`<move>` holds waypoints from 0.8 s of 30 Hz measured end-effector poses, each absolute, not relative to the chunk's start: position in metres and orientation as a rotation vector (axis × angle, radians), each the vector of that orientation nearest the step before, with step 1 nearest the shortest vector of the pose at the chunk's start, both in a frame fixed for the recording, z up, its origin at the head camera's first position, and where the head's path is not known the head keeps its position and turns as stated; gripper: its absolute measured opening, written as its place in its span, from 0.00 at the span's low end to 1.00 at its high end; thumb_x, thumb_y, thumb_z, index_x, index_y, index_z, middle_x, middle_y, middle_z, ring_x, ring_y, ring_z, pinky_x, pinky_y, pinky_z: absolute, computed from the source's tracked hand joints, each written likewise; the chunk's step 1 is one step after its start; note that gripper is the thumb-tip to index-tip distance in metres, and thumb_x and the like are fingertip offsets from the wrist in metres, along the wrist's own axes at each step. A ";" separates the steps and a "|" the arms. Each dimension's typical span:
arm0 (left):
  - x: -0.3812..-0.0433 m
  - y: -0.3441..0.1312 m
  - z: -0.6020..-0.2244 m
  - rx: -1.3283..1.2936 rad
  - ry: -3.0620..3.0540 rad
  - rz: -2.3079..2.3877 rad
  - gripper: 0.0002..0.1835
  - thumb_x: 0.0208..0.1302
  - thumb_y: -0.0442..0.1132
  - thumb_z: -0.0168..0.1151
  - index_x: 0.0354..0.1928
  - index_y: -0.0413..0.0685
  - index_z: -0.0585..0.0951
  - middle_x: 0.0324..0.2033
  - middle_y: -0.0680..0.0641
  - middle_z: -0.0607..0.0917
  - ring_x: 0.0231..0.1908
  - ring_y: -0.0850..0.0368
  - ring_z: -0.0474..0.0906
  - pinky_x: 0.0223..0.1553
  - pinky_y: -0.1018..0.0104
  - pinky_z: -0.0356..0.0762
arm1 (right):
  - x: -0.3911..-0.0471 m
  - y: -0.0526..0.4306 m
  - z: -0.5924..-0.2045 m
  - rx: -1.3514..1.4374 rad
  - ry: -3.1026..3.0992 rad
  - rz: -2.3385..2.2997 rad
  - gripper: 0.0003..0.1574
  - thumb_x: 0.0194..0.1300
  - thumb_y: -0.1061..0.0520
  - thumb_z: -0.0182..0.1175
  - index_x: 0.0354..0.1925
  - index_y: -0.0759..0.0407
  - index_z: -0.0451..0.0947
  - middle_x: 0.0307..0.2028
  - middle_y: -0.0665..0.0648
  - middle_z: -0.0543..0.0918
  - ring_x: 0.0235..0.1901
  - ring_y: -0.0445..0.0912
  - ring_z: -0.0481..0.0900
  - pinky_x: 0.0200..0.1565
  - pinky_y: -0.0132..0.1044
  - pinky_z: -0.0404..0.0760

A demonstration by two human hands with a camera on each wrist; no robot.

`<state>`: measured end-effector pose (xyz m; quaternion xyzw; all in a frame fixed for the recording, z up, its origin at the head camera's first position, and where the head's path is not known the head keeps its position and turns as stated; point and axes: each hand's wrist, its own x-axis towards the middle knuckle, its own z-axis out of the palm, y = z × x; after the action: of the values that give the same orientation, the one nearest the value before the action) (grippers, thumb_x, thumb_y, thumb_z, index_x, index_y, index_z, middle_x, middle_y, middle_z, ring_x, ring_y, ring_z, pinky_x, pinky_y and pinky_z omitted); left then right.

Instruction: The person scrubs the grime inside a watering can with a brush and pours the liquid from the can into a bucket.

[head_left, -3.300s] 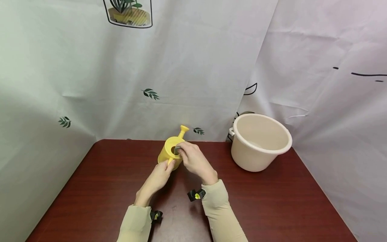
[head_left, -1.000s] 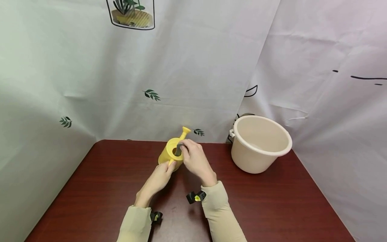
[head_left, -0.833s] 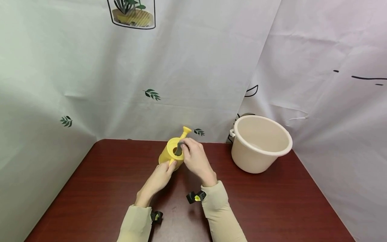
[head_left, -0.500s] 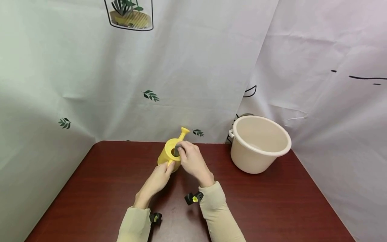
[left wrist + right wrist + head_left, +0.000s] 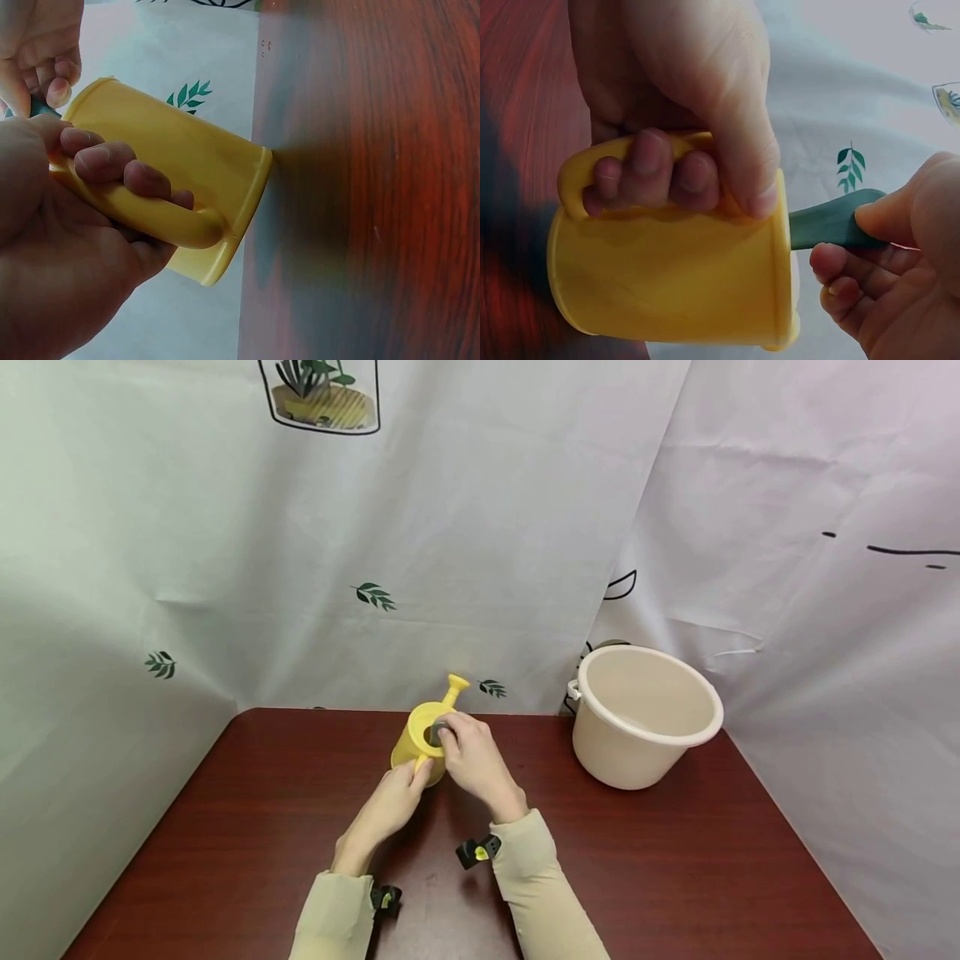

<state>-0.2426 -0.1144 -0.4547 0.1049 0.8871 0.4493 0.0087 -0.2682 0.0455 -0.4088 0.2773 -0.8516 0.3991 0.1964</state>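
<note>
A yellow toy watering can (image 5: pixel 411 746) is tilted at the far middle of the table, its spout towards the backdrop. My left hand (image 5: pixel 390 802) grips its handle, with the fingers curled round it in the left wrist view. Whether the can's base touches the table, I cannot tell. Over the can's round opening, my right hand (image 5: pixel 477 762) pinches a dark green handle (image 5: pixel 829 223) between thumb and fingers. The handle runs down into the can, and its lower end is hidden inside, so the kind of tool does not show.
A cream bucket (image 5: pixel 622 756) stands at the back right of the dark red-brown table (image 5: pixel 675 868). White cloth (image 5: pixel 480 527) with printed leaves hangs behind the table and along both sides.
Between 3.3 and 0.8 s ago, my right hand drew more of the green handle out of the can. Since then it has sunk back in a little. The left hand keeps its grip.
</note>
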 end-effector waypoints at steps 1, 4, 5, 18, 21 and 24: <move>-0.243 -0.115 -0.455 0.326 2.772 1.406 0.22 0.78 0.50 0.44 0.24 0.46 0.68 0.19 0.52 0.63 0.19 0.59 0.60 0.26 0.64 0.62 | -0.268 0.046 -0.408 0.769 -2.387 1.138 0.08 0.71 0.65 0.54 0.41 0.61 0.81 0.37 0.53 0.81 0.35 0.43 0.78 0.39 0.35 0.77; -0.242 -0.115 -0.454 0.322 2.770 1.416 0.23 0.78 0.50 0.44 0.24 0.46 0.68 0.19 0.52 0.63 0.19 0.59 0.59 0.25 0.64 0.62 | -0.266 0.046 -0.407 0.761 -2.377 1.189 0.08 0.72 0.63 0.55 0.42 0.60 0.82 0.34 0.51 0.79 0.30 0.40 0.77 0.35 0.33 0.77; -0.242 -0.115 -0.454 0.322 2.771 1.417 0.23 0.78 0.51 0.44 0.24 0.46 0.68 0.19 0.52 0.63 0.19 0.59 0.59 0.25 0.64 0.62 | -0.265 0.045 -0.406 0.764 -2.374 1.198 0.08 0.72 0.63 0.55 0.42 0.60 0.82 0.33 0.51 0.79 0.28 0.39 0.76 0.34 0.33 0.77; -0.242 -0.114 -0.455 0.329 2.781 1.412 0.23 0.78 0.51 0.44 0.25 0.46 0.69 0.19 0.52 0.63 0.20 0.59 0.59 0.25 0.64 0.61 | -0.262 0.051 -0.399 0.831 -2.280 1.173 0.06 0.69 0.59 0.61 0.38 0.59 0.84 0.27 0.48 0.77 0.25 0.37 0.75 0.29 0.29 0.75; -0.242 -0.114 -0.455 0.340 2.787 1.404 0.23 0.78 0.51 0.44 0.24 0.46 0.69 0.19 0.52 0.63 0.19 0.59 0.59 0.25 0.64 0.61 | -0.263 0.051 -0.399 0.823 -2.275 1.164 0.08 0.70 0.59 0.59 0.38 0.61 0.84 0.26 0.48 0.77 0.24 0.37 0.75 0.28 0.29 0.74; -0.242 -0.114 -0.454 0.340 2.791 1.397 0.23 0.78 0.50 0.44 0.24 0.46 0.69 0.19 0.52 0.63 0.19 0.59 0.59 0.25 0.64 0.62 | -0.263 0.051 -0.398 0.790 -2.279 1.172 0.09 0.72 0.61 0.57 0.41 0.63 0.82 0.27 0.50 0.78 0.23 0.37 0.75 0.28 0.29 0.75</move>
<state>-0.2421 -0.1141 -0.4543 0.1084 0.8890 0.4450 0.0009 -0.2631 0.0505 -0.3979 0.2869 -0.8275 0.4255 0.2279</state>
